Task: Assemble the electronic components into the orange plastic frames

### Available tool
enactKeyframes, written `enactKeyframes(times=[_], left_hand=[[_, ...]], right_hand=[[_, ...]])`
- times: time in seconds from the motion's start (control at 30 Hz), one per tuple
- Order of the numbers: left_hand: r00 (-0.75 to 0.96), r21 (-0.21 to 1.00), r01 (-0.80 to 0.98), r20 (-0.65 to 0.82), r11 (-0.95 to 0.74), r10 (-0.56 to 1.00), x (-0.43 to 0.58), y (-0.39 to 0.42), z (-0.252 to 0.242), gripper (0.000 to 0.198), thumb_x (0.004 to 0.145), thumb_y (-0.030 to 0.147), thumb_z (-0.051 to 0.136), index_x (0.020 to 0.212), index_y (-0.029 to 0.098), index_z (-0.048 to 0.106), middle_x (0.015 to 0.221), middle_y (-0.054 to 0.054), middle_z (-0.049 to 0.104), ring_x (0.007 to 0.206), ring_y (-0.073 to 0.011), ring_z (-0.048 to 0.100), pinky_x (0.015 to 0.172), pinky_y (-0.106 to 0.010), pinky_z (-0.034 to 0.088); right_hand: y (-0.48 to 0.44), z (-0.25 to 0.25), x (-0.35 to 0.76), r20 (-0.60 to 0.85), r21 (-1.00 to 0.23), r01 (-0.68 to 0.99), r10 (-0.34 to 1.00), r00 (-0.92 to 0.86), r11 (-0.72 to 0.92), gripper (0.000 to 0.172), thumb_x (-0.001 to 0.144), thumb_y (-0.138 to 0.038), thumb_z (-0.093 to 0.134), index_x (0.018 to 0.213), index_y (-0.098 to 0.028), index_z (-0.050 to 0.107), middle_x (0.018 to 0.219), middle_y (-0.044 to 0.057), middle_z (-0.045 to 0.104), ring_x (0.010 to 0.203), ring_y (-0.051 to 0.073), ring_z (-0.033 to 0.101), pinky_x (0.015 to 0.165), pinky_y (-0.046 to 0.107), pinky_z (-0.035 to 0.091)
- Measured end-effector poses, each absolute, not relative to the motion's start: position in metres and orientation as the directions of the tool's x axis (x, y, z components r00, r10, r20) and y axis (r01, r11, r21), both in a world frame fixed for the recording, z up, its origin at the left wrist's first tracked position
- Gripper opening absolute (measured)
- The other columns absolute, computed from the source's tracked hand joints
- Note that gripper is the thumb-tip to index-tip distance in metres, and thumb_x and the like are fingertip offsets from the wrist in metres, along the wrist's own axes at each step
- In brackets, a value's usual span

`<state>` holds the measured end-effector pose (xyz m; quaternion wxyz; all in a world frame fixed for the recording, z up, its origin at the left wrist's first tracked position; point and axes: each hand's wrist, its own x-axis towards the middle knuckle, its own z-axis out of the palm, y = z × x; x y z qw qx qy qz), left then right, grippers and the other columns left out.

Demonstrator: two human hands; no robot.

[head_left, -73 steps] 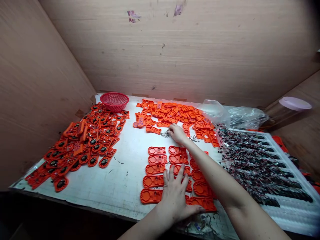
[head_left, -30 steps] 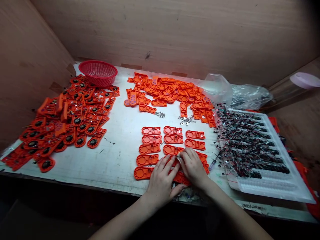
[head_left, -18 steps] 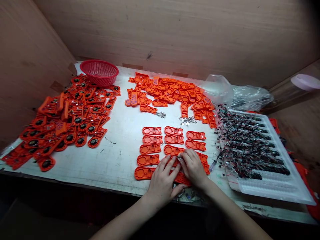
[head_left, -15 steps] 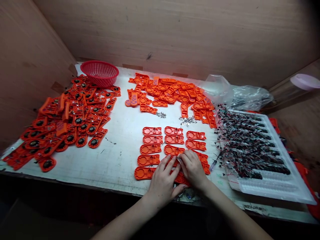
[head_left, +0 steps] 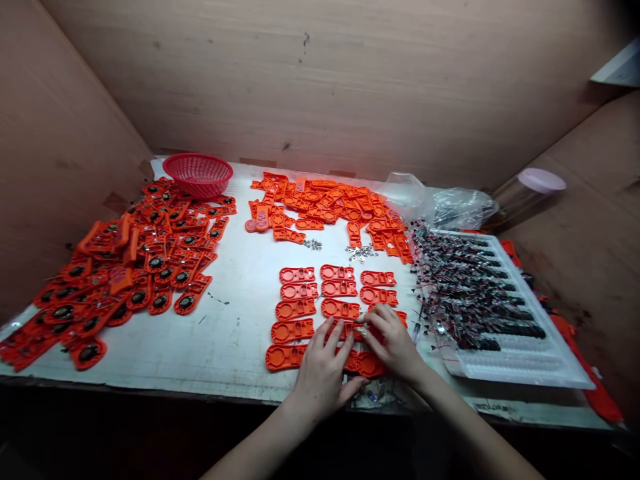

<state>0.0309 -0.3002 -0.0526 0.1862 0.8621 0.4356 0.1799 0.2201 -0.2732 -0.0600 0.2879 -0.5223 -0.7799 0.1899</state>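
Observation:
Orange plastic half-shells (head_left: pixel 293 330) lie in three columns at the front of the table, open side up, each with a round recess at one end. My left hand (head_left: pixel 323 367) lies over the lower middle shells, fingers stretched out and touching them, thumb apart near the table edge. My right hand (head_left: pixel 395 343) bends over the same column from the right, fingertips pinched close to my left fingers. Whatever it pinches is too small to make out. Behind the columns lie small piles of metal pieces (head_left: pixel 363 253).
Left is a heap of orange shells fitted with round black parts (head_left: pixel 155 263), beside a red basket (head_left: pixel 197 175). More orange shells (head_left: pixel 325 197) lie at the back. A white tray (head_left: pixel 525 373) of wired, dark parts stands right, near a plastic bag (head_left: pixel 460 207). Cardboard walls (head_left: pixel 300 87) surround the table.
The camera view has shifted, so the back of the table sits lower. My right fingers have lifted slightly and spread over the shells; my left hand stays on them.

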Motion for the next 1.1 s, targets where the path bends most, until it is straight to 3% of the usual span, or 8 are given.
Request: enactKeyframes(times=[0.1,0.2,0.3,0.47,0.57,0.7,0.93,1.1], left_hand=[[0.553,0.476,0.688,0.146,-0.548,0.82,0.031,-0.301,-0.053,0.067,0.073,0.045,0.069,0.13,0.015,0.05,0.137,-0.019,0.046,0.13,-0.0362,0.037,0.102,-0.054,0.04],[0.556,0.476,0.69,0.134,-0.545,0.82,0.032,-0.301,-0.053,0.071,0.071,0.045,0.07,0.132,0.015,0.048,0.137,-0.019,0.045,0.131,-0.0363,0.036,0.103,-0.054,0.039],[0.563,0.472,0.692,0.122,-0.546,0.818,0.032,-0.301,-0.052,0.073,0.071,0.045,0.07,0.133,0.014,0.047,0.138,-0.02,0.044,0.13,-0.0365,0.036,0.104,-0.054,0.038],[0.582,0.44,0.701,0.1,-0.561,0.807,0.029,-0.301,-0.053,0.074,0.071,0.047,0.068,0.133,0.012,0.047,0.138,-0.021,0.044,0.131,-0.038,0.034,0.104,-0.055,0.037],[0.62,0.407,0.692,0.089,-0.597,0.779,0.028,-0.302,-0.055,0.078,0.072,0.051,0.066,0.135,0.01,0.045,0.142,-0.019,0.04,0.134,-0.0403,0.029,0.105,-0.057,0.034],[0.671,0.355,0.675,0.068,-0.647,0.738,0.03,-0.304,-0.059,0.089,0.072,0.06,0.062,0.141,0.01,0.036,0.15,-0.014,0.031,0.137,-0.045,0.017,0.108,-0.058,0.028],[0.689,0.298,0.679,0.059,-0.671,0.723,0.031,-0.307,-0.065,0.1,0.069,0.068,0.06,0.145,0.011,0.029,0.154,-0.011,0.02,0.138,-0.0464,0.011,0.109,-0.058,0.025],[0.666,0.326,0.688,0.069,-0.648,0.743,0.029,-0.31,-0.069,0.1,0.072,0.07,0.056,0.147,0.012,0.023,0.155,-0.009,0.018,0.141,-0.0418,0.007,0.112,-0.055,0.023]], right_hand=[[-0.269,-0.059,0.214,0.261,-0.516,0.759,0.916,-0.303,0.398,0.01,0.091,-0.024,0.048,0.091,-0.02,0.057,0.091,0.007,0.055,0.09,0.024,0.049,0.079,0.038,0.04],[-0.265,-0.058,0.202,0.179,-0.481,0.816,0.947,-0.267,0.321,0.013,0.091,-0.022,0.049,0.08,-0.021,0.056,0.087,0.005,0.057,0.088,0.024,0.048,0.075,0.038,0.035],[-0.264,-0.057,0.193,0.111,-0.488,0.84,0.972,-0.209,0.236,0.014,0.09,-0.02,0.049,0.077,-0.021,0.055,0.085,0.004,0.058,0.088,0.025,0.047,0.071,0.035,0.031],[-0.268,-0.056,0.197,0.132,-0.586,0.795,0.986,-0.1,0.158,0.015,0.09,-0.023,0.05,0.075,-0.02,0.054,0.082,0.003,0.058,0.085,0.024,0.048,0.07,0.034,0.03],[-0.276,-0.056,0.212,0.228,-0.626,0.751,0.97,-0.081,0.21,0.01,0.092,-0.024,0.047,0.089,-0.021,0.057,0.089,0.004,0.061,0.088,0.023,0.05,0.075,0.037,0.031],[-0.293,-0.053,0.226,0.347,-0.559,0.764,0.928,-0.138,0.323,0.022,0.092,-0.021,0.047,0.113,-0.023,0.053,0.101,0.004,0.064,0.094,0.024,0.049,0.082,0.04,0.03],[-0.24,-0.031,0.232,0.379,-0.493,0.806,0.915,-0.141,0.328,0.012,0.09,-0.021,0.049,0.098,-0.021,0.058,0.095,0.005,0.065,0.091,0.024,0.049,0.078,0.038,0.032],[-0.143,-0.041,0.219,0.342,-0.574,0.747,0.927,-0.152,0.335,0.015,0.079,-0.009,0.055,0.091,-0.018,0.058,0.087,0.006,0.064,0.088,0.022,0.053,0.077,0.034,0.041]])
